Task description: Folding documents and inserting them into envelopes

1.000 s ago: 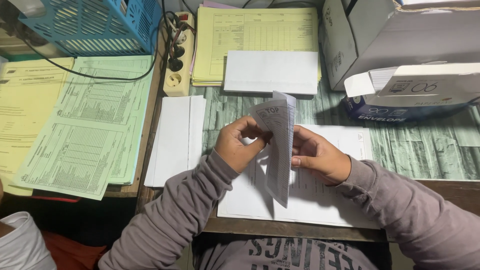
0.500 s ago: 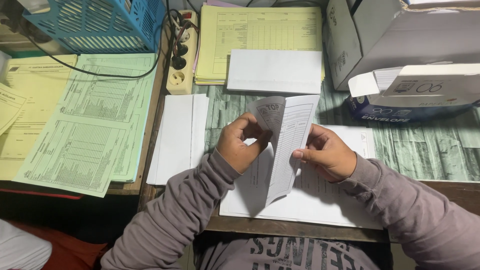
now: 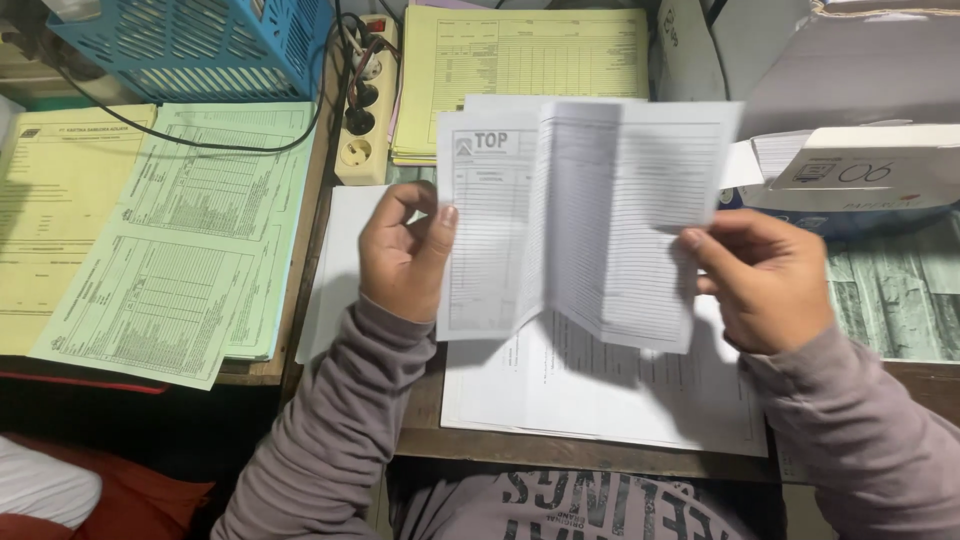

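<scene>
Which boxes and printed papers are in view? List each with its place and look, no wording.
Printed form: white, creased, held open by left hand and right hand.
Envelope box: right, white flap open, blue base.
Cardboard box: top right, large, grey-white.
Yellow forms: top centre, stacked.
Green forms: left, overlapping yellow sheets.
White sheets: on the table edge below the hands.

Small office/admin desk: stacks of yellow forms (image 3: 520, 60) & green forms (image 3: 190, 240) w/ printed tables, white sheets (image 3: 600, 400), open envelope box (image 3: 860, 180), cardboard carton (image 3: 800, 60), blue plastic filing basket (image 3: 200, 45), power strip (image 3: 360, 110) w/ plugs, all crowded on a wood-edged desktop (image 3: 900, 290).
</scene>
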